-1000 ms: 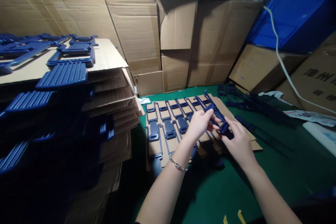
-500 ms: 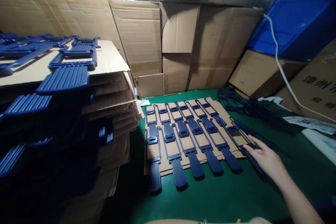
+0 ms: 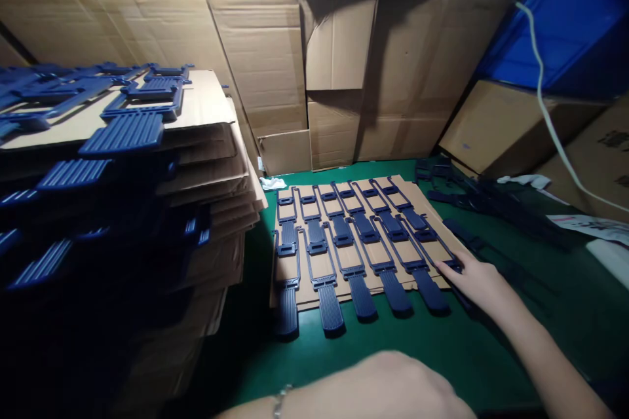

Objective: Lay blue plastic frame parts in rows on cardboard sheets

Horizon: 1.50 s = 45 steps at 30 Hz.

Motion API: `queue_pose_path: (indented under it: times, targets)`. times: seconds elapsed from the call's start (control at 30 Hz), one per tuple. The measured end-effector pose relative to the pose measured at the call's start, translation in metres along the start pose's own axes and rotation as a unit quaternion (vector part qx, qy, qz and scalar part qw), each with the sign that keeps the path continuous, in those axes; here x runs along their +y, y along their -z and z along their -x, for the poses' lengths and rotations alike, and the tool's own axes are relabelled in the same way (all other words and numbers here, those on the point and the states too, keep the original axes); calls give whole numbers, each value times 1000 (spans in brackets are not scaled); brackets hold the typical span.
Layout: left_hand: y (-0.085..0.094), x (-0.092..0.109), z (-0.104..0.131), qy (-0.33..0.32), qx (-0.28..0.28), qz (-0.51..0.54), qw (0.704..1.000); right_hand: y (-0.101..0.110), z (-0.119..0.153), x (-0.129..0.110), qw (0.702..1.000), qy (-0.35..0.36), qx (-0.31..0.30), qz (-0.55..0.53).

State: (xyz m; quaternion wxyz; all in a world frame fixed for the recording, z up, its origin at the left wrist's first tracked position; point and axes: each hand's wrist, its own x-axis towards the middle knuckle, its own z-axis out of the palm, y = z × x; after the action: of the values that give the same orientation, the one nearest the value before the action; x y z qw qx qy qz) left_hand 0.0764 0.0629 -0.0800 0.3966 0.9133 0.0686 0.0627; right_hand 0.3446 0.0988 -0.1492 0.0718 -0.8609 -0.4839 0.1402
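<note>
At the right end of the front row, my right hand (image 3: 474,285) has its thumb and fingers closed on a dark blue plastic frame with a paddle-like end (image 3: 425,236). That frame lies on a cardboard sheet (image 3: 437,209), and my hand covers part of its lower end. Two rows of similar blue plastic frames (image 3: 344,273) rest on the sheet, the front row's ribbed ends sticking out over its near edge. My left hand (image 3: 398,383), with a bracelet at the wrist, is low in the view in front of the sheet; its fingers are hidden.
On the left rises a tall stack of cardboard sheets (image 3: 211,180) layered with blue frames (image 3: 122,134). Loose dark plastic pieces (image 3: 472,200) lie on the green table (image 3: 314,376) at right. Cardboard boxes (image 3: 260,59), a blue bin (image 3: 565,33) and a white cable (image 3: 545,111) stand behind.
My left hand has come up into view from the bottom edge. My right hand has shifted slightly left with the end frame, which now sits closer to its neighbour.
</note>
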Motion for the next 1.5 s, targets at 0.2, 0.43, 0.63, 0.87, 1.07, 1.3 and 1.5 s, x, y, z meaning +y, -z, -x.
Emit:
queue_pose_path:
  times: [0.2, 0.43, 0.63, 0.87, 1.07, 1.3, 1.5]
  targets:
    - [42, -36, 84, 299, 354, 65, 884, 9, -5, -14, 996, 21, -2, 86]
    - [29, -91, 115, 355, 589, 224, 691, 13, -32, -12, 991, 90, 62, 79]
    - [26, -100, 113, 344, 615, 363, 610, -3, -75, 13, 987, 96, 116, 47]
    - [40, -81, 111, 347, 619, 415, 570, -5, -74, 14, 993, 50, 104, 3]
    - [40, -79, 116, 343, 608, 436, 568, -9, -80, 11, 986, 81, 138, -44]
    - [39, -81, 116, 334, 610, 439, 569, -4, -78, 18, 985, 42, 127, -110]
    - [40, -86, 121, 317, 614, 436, 577, 8, -64, 14, 981, 19, 110, -161]
